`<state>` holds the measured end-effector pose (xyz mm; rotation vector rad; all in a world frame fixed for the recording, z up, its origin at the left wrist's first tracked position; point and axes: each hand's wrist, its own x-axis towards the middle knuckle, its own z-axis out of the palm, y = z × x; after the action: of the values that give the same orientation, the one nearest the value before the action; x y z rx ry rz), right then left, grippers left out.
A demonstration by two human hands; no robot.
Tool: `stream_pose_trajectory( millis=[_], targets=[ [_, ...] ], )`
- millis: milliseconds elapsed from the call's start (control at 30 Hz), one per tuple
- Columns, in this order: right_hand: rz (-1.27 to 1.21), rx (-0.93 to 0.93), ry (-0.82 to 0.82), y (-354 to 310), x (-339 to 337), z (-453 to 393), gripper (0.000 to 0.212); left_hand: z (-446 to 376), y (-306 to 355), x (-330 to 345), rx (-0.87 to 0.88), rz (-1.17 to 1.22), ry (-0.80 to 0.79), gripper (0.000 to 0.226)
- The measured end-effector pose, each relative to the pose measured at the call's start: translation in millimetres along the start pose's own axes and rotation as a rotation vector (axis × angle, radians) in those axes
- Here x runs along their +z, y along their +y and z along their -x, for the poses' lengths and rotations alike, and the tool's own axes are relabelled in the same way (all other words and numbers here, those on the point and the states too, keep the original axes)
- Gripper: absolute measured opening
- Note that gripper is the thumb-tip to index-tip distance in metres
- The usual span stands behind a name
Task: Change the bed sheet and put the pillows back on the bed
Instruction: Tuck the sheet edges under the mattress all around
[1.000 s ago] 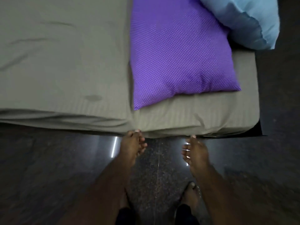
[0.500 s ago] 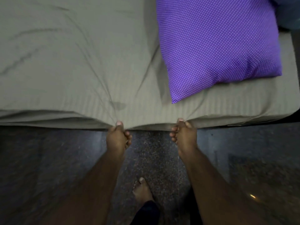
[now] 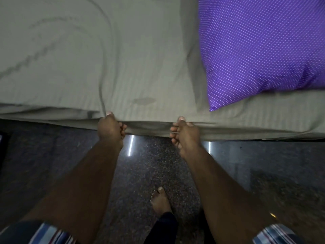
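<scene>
1. Pinching the hem of the grey bed sheet (image 3: 140,71): left hand (image 3: 110,128), thumb on top, fingers curled under the fold at the near edge of the mattress.
2. Gripping the same hem a little further along: right hand (image 3: 184,134), thumb on top, fingers curled beneath; a short slack stretch of cloth sagging between the two hands.
3. Running back from the left thumb across the bed top: a long curved crease, suggesting tension in the cloth at that grip.
4. Lying over the whole visible mattress top: the sheet, its edge hanging over the near side above the dark speckled floor (image 3: 158,164). A small darker mark showing on the cloth near the edge between the hands.
5. Resting on the sheet to the right, near corner just beyond the right hand but not touching it: purple dotted pillow (image 3: 263,50).
6. Judging handling: thin, soft, light fabric, bunching easily and offering no stiffness; hem likely the best hold, with hands spread wider for an even pull.
7. Judging risk: pillow weighing on the sheet, likely dragging or tumbling if the cloth is drawn off; lifting it clear first seeming prudent.
8. Standing on the floor between the forearms: one bare foot (image 3: 161,201).
</scene>
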<state>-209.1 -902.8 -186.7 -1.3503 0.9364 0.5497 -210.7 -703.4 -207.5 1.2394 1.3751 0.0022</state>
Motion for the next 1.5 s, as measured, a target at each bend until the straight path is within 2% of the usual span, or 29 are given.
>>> stream_pose_trajectory(
  millis=[100,200,267,400,467,533,633,733,800,900,1000,1067,1200,1267,1367,1500],
  targets=[
    [-0.014,0.008,-0.039,11.0,2.2,7.9,0.034,-1.3,-9.0,-18.3,0.05,0.038,0.076,0.031],
    [-0.068,0.057,-0.023,4.6,-15.7,10.2,0.036,11.9,-2.0,-10.1,-0.043,0.12,0.013,0.039],
    [-0.164,0.07,0.081,-2.5,-46.0,4.1,0.036,29.0,-6.4,4.9,-0.12,0.105,-0.096,0.046],
    [-0.348,0.024,0.365,-26.6,-126.3,-20.6,0.04,85.5,-35.4,61.9,-0.138,-0.166,-0.457,0.05],
    [-0.355,-0.015,0.412,-39.6,-157.7,-34.7,0.037,106.5,-43.6,93.6,-0.137,-0.226,-0.555,0.05],
    [-0.324,-0.048,0.375,-42.9,-178.4,-43.8,0.026,113.9,-53.2,112.4,-0.127,-0.186,-0.522,0.041],
    [-0.25,-0.054,0.258,-29.5,-196.0,-40.2,0.021,114.6,-72.2,108.8,-0.031,-0.096,-0.376,0.023],
    [-0.213,-0.043,0.186,-31.3,-219.8,-34.5,0.017,126.7,-83.4,104.9,-0.023,-0.041,-0.289,0.032],
    [-0.317,0.009,0.205,-41.6,-247.8,-39.8,0.02,142.2,-90.4,113.8,-0.044,-0.092,-0.323,0.036],
    [-0.428,-0.021,0.412,-59.5,-292.4,-59.4,0.025,175.6,-103.2,145.6,-0.09,-0.216,-0.478,0.034],
    [-0.375,-0.086,0.48,-73.3,-325.4,-73.1,0.01,211.7,-115.1,190.9,-0.092,-0.217,-0.594,0.024],
    [-0.343,-0.096,0.478,-70.9,-332.2,-76.3,0.018,219.4,-119.3,204.6,-0.045,-0.15,-0.557,0.013],
    [-0.224,-0.109,0.529,-47.1,-361.1,-82.8,0.025,218.8,-149.0,192.9,-0.025,-0.096,-0.42,0.023],
    [-0.243,-0.084,0.484,-37.4,-370.0,-83.4,0.024,219.7,-160.4,183.1,-0.061,-0.177,-0.397,0.022],
    [-0.285,-0.096,0.438,-39.3,-370.6,-89.1,0.008,225.6,-167.1,194.5,-0.086,-0.304,-0.408,0.013],
    [-0.22,-0.171,0.463,-56.2,-373.2,-109.3,0.015,220.2,-148.0,227.1,-0.228,-0.255,-0.497,0.008]
  ],
)
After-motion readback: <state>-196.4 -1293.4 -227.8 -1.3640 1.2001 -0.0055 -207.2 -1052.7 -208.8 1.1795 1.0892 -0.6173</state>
